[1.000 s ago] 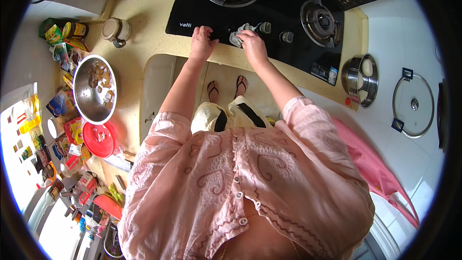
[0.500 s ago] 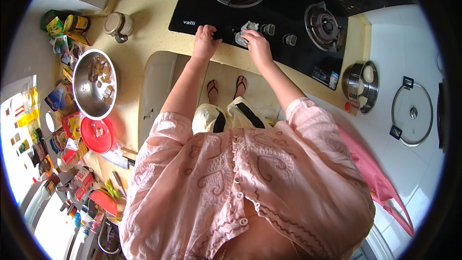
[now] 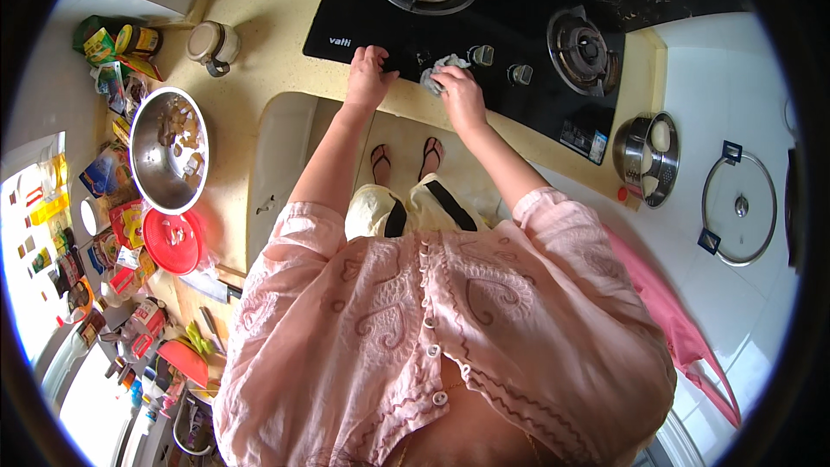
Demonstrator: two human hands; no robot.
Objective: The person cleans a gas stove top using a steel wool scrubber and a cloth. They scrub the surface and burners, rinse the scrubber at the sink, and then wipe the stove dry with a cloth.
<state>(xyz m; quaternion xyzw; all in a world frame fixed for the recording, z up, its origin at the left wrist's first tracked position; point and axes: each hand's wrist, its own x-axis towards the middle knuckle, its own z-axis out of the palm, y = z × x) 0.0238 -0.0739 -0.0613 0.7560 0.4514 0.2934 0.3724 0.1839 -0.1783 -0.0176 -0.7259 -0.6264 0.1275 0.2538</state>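
Grey cloth [image 3: 446, 63], upper centre on the black hob [image 3: 510, 17], gripped by the right hand [image 3: 462, 97], one knob [image 3: 482, 54] just beside; left hand [image 3: 370, 78] curled, contents unclear; steel bowl [image 3: 154, 164] at left. Cloth has slid slightly lower.

Both arms [image 3: 324, 156] stretch toward the far side. The left hand [image 3: 370, 79] curls loosely; the right hand [image 3: 462, 93] grips, palm down.

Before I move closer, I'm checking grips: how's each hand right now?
Left hand: curled by the stove; whether closed cannot be told.
Right hand: closed on a grey cloth.
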